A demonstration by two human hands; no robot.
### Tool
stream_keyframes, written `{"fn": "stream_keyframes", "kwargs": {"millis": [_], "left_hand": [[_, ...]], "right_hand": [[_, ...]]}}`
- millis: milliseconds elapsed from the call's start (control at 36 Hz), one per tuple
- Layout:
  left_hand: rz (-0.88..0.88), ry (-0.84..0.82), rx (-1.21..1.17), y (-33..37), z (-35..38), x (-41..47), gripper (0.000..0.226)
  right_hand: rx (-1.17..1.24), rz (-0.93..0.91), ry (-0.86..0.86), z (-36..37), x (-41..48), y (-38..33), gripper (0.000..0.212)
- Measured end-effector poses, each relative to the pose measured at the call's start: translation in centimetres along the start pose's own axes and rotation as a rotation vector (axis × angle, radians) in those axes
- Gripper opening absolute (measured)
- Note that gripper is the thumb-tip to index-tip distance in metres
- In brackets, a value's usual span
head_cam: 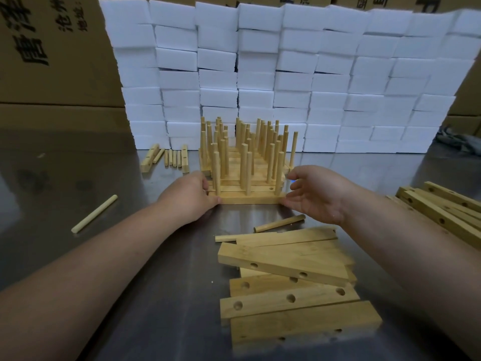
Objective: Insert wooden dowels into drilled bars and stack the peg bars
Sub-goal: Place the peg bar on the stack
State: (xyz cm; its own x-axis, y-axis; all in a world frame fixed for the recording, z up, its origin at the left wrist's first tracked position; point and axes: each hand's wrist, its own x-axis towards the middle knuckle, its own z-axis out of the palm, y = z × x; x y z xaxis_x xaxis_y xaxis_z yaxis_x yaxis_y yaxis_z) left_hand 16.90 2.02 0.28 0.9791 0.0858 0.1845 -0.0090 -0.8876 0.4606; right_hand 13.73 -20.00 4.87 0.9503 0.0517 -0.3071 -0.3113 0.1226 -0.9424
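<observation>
Peg bar [247, 199], gripped by left hand [191, 198], sits beside the relaxed right hand [316, 195].

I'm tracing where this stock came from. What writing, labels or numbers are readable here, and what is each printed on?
"唐泽": large black sideways characters on the brown cardboard box at left; reading uncertain.
"沧州" and "地址:": smaller sideways print, same box; the rest is cut off.
Black print on the cardboard boxes along the top edge: cropped, unreadable.
Wooden peg bars and white foam blocks: no text.
</observation>
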Motion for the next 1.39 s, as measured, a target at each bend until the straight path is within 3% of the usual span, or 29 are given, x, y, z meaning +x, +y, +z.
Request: {"fn": "stream_keyframes", "kwargs": {"millis": [222,306,389,472,528,611,694,833,1194,1389], "left_hand": [[0.074,-0.003,0.164,0.9,-0.4,-0.7,0.026],[0.106,-0.029,0.165,2.0,-1.4,-1.3,0.029],[0.243,-0.16,0.043,3.6,-2.0,-2.4,0.029],[0.376,-0.348,0.017,5.1,-1.8,-3.8,0.017],[0.434,-0.41,0.057,5.6,-1.5,-4.1,0.006],[0.455,-0.448,0.134,5.6,-1.6,-4.0,0.015],[0.436,-0.477,0.2,5.3,-1.9,-4.0,0.011],[0.394,-0.528,0.194,5.2,-2.3,-3.9,0.007],[0.377,-0.588,0.179,5.2,-2.8,-4.0,0.003],[0.38,-0.579,0.16,5.1,-2.7,-4.1,0.002]], "right_hand": [[0.007,-0.011,-0.016,0.2,0.0,0.3,0.059],[-0.094,-0.016,0.05,0.0,-0.2,0.0,0.049],[-0.562,-0.146,0.223,0.1,-0.7,-0.4,0.024],[-1.158,-0.468,0.371,0.0,-1.3,-0.8,0.026],[-1.303,-0.585,0.219,0.2,-2.2,-1.2,0.021],[-1.474,-0.527,-0.199,0.9,-3.5,-1.4,0.019],[-1.699,-0.478,-0.302,1.2,-3.7,-0.6,0.023],[-1.739,-0.395,-0.268,1.0,-3.6,-0.5,0.018],[-1.798,-0.451,-0.232,0.7,-2.1,0.9,0.03],[-1.748,-0.497,-0.216,0.7,-1.5,1.3,0.017]]}}
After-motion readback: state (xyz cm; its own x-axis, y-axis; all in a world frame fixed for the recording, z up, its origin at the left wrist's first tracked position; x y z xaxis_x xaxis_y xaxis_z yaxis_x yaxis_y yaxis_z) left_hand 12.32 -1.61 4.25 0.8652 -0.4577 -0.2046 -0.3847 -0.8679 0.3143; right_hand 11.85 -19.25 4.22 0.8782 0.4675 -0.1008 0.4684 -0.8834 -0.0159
